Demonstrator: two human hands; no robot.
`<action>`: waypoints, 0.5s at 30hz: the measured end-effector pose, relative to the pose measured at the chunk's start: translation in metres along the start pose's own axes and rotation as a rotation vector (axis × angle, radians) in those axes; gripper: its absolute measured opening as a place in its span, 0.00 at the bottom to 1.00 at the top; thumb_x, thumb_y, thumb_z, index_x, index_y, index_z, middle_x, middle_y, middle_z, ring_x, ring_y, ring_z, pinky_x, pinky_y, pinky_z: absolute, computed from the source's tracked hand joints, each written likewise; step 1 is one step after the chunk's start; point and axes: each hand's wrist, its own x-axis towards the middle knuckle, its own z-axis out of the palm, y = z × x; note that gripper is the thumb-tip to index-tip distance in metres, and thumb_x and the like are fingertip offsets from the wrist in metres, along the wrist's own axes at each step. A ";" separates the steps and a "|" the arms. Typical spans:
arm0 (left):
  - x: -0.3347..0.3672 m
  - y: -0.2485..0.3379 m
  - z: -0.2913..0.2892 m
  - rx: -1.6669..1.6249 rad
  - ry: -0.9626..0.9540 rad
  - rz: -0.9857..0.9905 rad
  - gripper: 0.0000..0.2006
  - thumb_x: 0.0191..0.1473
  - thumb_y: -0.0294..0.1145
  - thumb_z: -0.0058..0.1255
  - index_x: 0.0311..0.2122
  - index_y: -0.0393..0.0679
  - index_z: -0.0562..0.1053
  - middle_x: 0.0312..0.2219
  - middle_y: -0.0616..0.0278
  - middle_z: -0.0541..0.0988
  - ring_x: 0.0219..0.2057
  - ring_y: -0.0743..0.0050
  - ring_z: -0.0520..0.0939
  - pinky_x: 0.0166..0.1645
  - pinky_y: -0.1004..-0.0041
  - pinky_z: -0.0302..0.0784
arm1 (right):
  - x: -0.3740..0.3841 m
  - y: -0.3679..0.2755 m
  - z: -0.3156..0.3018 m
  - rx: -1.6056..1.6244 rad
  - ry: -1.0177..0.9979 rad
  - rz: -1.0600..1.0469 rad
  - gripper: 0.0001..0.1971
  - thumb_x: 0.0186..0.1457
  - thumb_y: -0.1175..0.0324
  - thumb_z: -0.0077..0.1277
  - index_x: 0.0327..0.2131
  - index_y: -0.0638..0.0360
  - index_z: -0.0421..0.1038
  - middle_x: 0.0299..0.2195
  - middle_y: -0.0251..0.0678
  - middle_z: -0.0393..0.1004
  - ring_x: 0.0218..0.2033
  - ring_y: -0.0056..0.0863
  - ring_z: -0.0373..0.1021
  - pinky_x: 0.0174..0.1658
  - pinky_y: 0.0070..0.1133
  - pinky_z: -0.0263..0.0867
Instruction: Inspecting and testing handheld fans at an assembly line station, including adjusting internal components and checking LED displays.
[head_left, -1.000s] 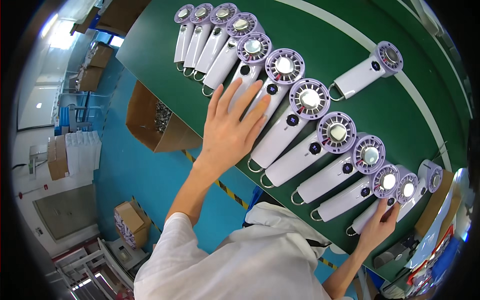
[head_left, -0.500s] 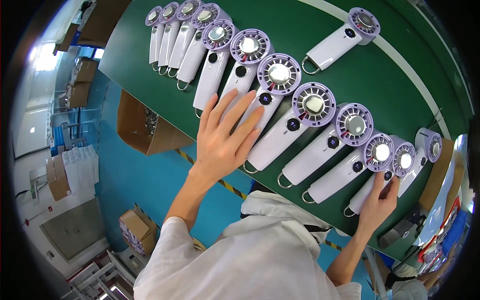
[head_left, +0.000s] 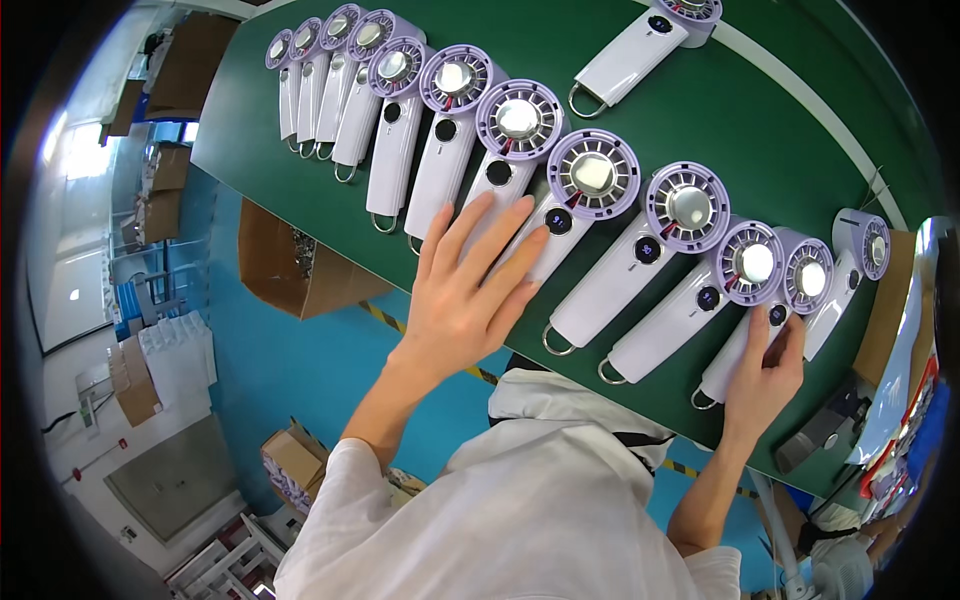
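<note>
A slanting row of white handheld fans with purple round heads lies on the green table [head_left: 850, 120]. My left hand [head_left: 465, 305] is spread palm down over the handles near the row's middle. Its fingertips rest on one fan [head_left: 563, 255] with a lit display and reach the handle of the fan [head_left: 515, 170] to its left, whose display is dark. At the right end, my right hand [head_left: 765, 385] has thumb and fingers closed around the handle of another fan [head_left: 735, 365], just below its lit display. The palm hides part of that handle.
One more fan [head_left: 630, 65] lies apart at the far side. A fan [head_left: 828, 315] sits at the right end, beside a cardboard piece [head_left: 885, 320] and a dark device [head_left: 825, 430]. An open carton [head_left: 270, 265] stands beyond the table's left edge.
My left hand has shifted one fan to the right along the row. The display of the fan it was on has gone dark. My right hand stays at the same fan; the view has shifted.
</note>
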 end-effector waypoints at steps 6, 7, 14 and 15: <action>-0.003 0.007 0.000 0.121 -0.036 0.000 0.18 0.54 0.33 0.52 0.51 0.45 0.76 0.56 0.56 0.71 0.57 0.48 0.68 0.62 0.50 0.57 | -0.001 0.001 -0.001 0.055 -0.025 0.007 0.14 0.53 0.66 0.60 0.38 0.64 0.71 0.19 0.23 0.63 0.19 0.11 0.52 0.22 0.14 0.47; -0.003 0.009 -0.002 0.158 -0.044 0.007 0.18 0.54 0.34 0.52 0.51 0.46 0.76 0.56 0.56 0.71 0.57 0.48 0.68 0.62 0.50 0.57 | -0.001 0.000 0.000 0.071 -0.020 0.010 0.14 0.53 0.65 0.60 0.38 0.64 0.71 0.19 0.23 0.63 0.19 0.11 0.52 0.22 0.14 0.47; 0.002 0.016 -0.010 0.334 -0.099 0.053 0.20 0.54 0.39 0.54 0.51 0.45 0.74 0.57 0.57 0.70 0.56 0.49 0.70 0.60 0.48 0.60 | 0.000 -0.005 -0.002 0.073 -0.035 -0.029 0.16 0.50 0.64 0.63 0.37 0.64 0.72 0.22 0.29 0.72 0.18 0.14 0.61 0.22 0.15 0.57; 0.004 0.018 -0.012 0.344 -0.100 0.058 0.19 0.54 0.38 0.53 0.51 0.45 0.74 0.57 0.56 0.70 0.56 0.49 0.70 0.60 0.48 0.60 | 0.001 -0.002 -0.002 0.070 -0.027 -0.042 0.16 0.50 0.64 0.63 0.38 0.64 0.72 0.23 0.30 0.73 0.18 0.14 0.61 0.22 0.15 0.57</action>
